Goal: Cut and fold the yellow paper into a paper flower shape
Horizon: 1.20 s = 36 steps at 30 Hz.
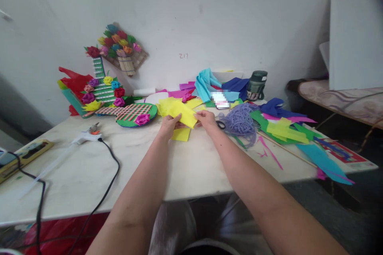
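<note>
Both my hands are stretched forward over a white table (89,167). My left hand (168,124) pinches the near left edge of a yellow sheet of paper (178,112). My right hand (206,120) pinches the same sheet at its right corner. The sheet is lifted slightly off the table and bends between the hands. A second yellow piece (181,135) lies flat under them. Black scissors (220,124) lie just right of my right hand.
A purple yarn bundle (240,121) and coloured paper scraps (284,127) fill the right side. Paper-flower crafts (103,91) stand at the back left. A white glue gun (86,137) with a black cord lies on the left. A dark green jar (256,85) stands at the back.
</note>
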### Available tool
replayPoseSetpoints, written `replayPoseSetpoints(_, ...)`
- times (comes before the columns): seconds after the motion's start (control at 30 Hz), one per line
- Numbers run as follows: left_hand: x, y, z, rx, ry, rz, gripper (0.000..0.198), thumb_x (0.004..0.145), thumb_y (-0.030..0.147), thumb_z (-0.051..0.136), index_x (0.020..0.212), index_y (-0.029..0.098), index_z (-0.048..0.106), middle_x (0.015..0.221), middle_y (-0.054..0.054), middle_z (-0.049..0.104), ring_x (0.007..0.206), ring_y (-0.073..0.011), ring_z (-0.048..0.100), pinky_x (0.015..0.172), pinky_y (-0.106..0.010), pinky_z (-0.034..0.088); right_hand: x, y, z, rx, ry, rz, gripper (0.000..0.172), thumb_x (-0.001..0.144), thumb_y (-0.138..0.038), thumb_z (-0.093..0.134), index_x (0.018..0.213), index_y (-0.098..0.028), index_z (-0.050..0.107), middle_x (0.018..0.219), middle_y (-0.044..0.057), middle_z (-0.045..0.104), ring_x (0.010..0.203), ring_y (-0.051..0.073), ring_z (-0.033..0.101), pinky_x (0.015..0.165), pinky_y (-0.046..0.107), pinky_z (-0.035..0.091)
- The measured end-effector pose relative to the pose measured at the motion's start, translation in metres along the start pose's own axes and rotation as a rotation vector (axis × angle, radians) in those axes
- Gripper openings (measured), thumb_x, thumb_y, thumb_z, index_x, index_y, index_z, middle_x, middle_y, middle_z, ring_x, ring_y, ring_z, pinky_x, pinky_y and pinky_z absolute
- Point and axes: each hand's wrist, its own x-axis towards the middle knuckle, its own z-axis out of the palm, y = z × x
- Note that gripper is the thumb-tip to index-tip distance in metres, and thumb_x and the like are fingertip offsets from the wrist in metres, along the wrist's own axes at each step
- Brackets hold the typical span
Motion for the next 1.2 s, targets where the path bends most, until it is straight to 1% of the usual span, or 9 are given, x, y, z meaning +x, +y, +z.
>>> replayPoseSetpoints(0.17,-0.003,0.000,0.004,-0.027,-0.060,0.042,0.040,0.059,0.031,0.071,0.091,0.011,0.060,0.084,-0.012,0.066,0.065,-0.0189,0.064,0.056,-0.029,0.053,0.003,0.003,0.001,0.013,0.062,0.019,0.006,0.070,-0.022,0.054,0.073,-0.019,0.050,0.057,-0.003,0.055,0.041,0.013,0.054,0.033,0.024,0.044)
replayPoseSetpoints(0.27,-0.003,0.000,0.004,-0.035,-0.031,0.073,0.043,0.056,0.028,0.073,0.093,0.011,0.060,0.087,-0.012,0.066,0.070,-0.0207,0.063,0.060,-0.032,0.054,0.003,0.003,0.001,0.017,0.079,0.038,0.007,0.074,-0.023,0.051,0.079,-0.020,0.048,0.061,-0.003,0.056,0.041,0.013,0.055,0.033,0.024,0.044)
replayPoseSetpoints(0.33,-0.001,0.001,0.001,-0.039,0.044,0.100,0.043,0.056,0.027,0.072,0.093,0.011,0.059,0.086,-0.011,0.066,0.070,-0.0206,0.063,0.061,-0.033,0.053,0.004,0.002,0.000,0.031,0.128,0.044,0.008,0.076,-0.023,0.049,0.083,-0.020,0.047,0.064,-0.002,0.057,0.041,0.012,0.056,0.033,0.023,0.044)
replayPoseSetpoints(0.53,0.002,0.007,-0.017,-0.057,0.438,0.241,0.032,0.059,0.027,0.066,0.087,0.012,0.057,0.086,-0.010,0.064,0.071,-0.0187,0.063,0.061,-0.031,0.052,0.009,-0.003,-0.009,0.148,0.302,0.031,0.010,0.079,-0.018,0.045,0.089,-0.018,0.044,0.074,0.000,0.058,0.044,0.009,0.058,0.037,0.019,0.046)
replayPoseSetpoints(0.7,0.006,0.007,-0.024,-0.069,0.562,0.251,0.030,0.063,0.028,0.058,0.091,0.018,0.054,0.091,-0.007,0.063,0.080,-0.0193,0.062,0.061,-0.029,0.052,0.009,-0.005,-0.013,0.175,0.310,0.022,0.025,0.078,-0.018,0.045,0.102,-0.018,0.043,0.077,0.001,0.059,0.044,0.008,0.058,0.033,0.015,0.042)
replayPoseSetpoints(0.77,0.009,0.004,-0.022,-0.090,0.541,0.233,0.032,0.063,0.026,0.056,0.094,0.018,0.053,0.093,-0.007,0.063,0.082,-0.0200,0.062,0.062,-0.030,0.052,0.006,-0.006,-0.012,0.163,0.272,-0.004,0.033,0.077,-0.017,0.045,0.110,-0.019,0.041,0.076,0.000,0.059,0.043,0.008,0.058,0.032,0.015,0.040)
replayPoseSetpoints(0.87,0.011,-0.001,-0.014,-0.124,0.423,0.185,0.036,0.063,0.021,0.056,0.098,0.019,0.052,0.095,-0.006,0.063,0.085,-0.0205,0.062,0.066,-0.032,0.052,0.002,-0.009,-0.010,0.185,0.177,-0.025,0.038,0.075,-0.016,0.048,0.113,-0.021,0.041,0.079,0.000,0.060,0.045,0.008,0.059,0.034,0.015,0.041)
replayPoseSetpoints(1.03,0.007,-0.007,-0.002,-0.143,0.224,0.107,0.037,0.063,0.019,0.060,0.099,0.017,0.054,0.095,-0.009,0.064,0.083,-0.0216,0.062,0.068,-0.034,0.052,0.001,-0.009,-0.007,0.287,0.039,0.046,0.015,0.072,-0.016,0.055,0.087,-0.016,0.053,0.071,0.000,0.062,0.050,0.008,0.059,0.038,0.015,0.041)
replayPoseSetpoints(1.2,0.001,-0.011,0.005,-0.101,0.051,0.113,0.037,0.062,0.028,0.067,0.095,0.013,0.057,0.092,-0.011,0.065,0.080,-0.0222,0.063,0.068,-0.034,0.052,0.003,-0.006,-0.008,0.290,0.031,0.129,0.008,0.067,-0.016,0.061,0.072,-0.015,0.054,0.060,-0.002,0.059,0.044,0.006,0.053,0.036,0.015,0.038)
